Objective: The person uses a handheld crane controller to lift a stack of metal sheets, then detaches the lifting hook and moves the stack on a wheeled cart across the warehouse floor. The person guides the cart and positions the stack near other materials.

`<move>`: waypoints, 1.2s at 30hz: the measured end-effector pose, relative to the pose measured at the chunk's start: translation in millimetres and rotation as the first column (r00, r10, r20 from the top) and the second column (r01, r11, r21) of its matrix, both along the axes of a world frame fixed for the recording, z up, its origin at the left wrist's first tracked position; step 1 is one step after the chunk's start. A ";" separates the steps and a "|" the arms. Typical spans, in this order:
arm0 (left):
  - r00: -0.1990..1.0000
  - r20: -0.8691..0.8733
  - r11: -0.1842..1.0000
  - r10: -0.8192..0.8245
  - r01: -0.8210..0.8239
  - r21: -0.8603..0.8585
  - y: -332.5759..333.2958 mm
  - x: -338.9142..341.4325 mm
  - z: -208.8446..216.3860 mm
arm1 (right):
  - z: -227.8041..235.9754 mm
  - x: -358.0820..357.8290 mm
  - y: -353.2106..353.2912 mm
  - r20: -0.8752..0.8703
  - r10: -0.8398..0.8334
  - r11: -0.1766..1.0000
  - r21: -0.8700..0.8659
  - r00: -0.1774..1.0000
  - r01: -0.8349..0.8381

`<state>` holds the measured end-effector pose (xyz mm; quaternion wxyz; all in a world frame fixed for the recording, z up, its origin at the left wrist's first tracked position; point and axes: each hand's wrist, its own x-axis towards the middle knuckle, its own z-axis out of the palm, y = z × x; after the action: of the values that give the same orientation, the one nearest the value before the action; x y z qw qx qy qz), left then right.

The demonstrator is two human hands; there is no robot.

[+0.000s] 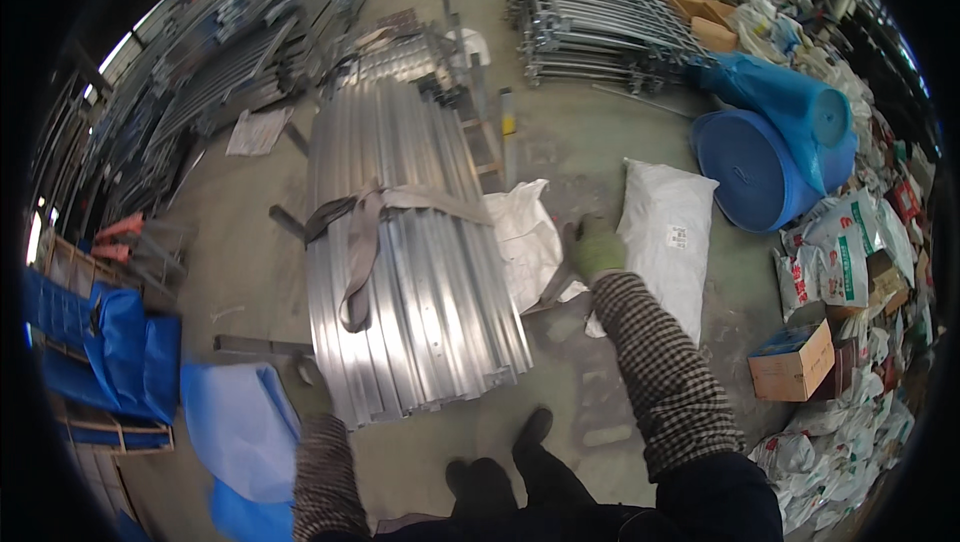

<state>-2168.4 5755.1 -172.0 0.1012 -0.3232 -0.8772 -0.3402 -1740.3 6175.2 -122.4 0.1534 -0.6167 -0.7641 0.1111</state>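
While both hands are off the load, the main hazard is the bundle of long aluminium profiles (415, 252) itself: it rests raised on dark steel bars (262, 346) above the concrete floor (580, 142), bound by a single grey webbing strap (365, 232) near its middle. Judgement: if the strap slackens or the near end is nudged, loose profiles could slide out toward the person's black shoes (500, 457), which stand just beyond the bundle's near end. Sharp cut ends are a second risk for the fingers.

Right hand (597, 247): green glove, arm in a checked sleeve stretched forward, hand to the right of the bundle, over the edge of a crumpled white sack (525, 237) and beside a full white bag (672, 232). Fingers look partly curled; whether it grips the sack, cannot tell.

Left hand (308, 390): gloved, low at the bundle's near left corner, apparently touching or just beside the profile ends; grip not readable. Blue plastic sheet (235, 427) lies left of that corner, a possible slip underfoot.

Farther right of the bundle: blue rolls (770, 157), a cardboard box (792, 362).
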 end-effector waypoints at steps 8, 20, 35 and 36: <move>0.657 0.701 0.960 -0.278 0.171 0.221 210.1 198.3 -30.1 | -1.4 -47.2 51.6 -0.066 0.144 0.982 -0.113 0.987 -0.151; 0.174 0.860 0.858 -0.479 0.297 0.418 515.4 239.4 21.8 | 1.9 -76.6 139.5 -0.229 0.346 0.781 -0.467 0.910 -0.415; 0.089 0.989 0.939 -0.120 0.333 0.084 571.0 199.6 32.7 | 13.4 -89.7 276.8 -0.407 0.781 0.174 -0.586 0.473 -0.791; 0.118 0.993 0.936 -0.027 0.352 -0.017 574.7 197.9 33.2 | 5.3 -86.2 294.6 -0.440 0.784 0.113 -0.594 0.439 -0.797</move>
<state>-1970.5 6329.8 -138.8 -0.5808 -0.1419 -0.7137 -0.3649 -1826.5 6469.7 -117.2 -0.1874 -0.1162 -0.8505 0.4775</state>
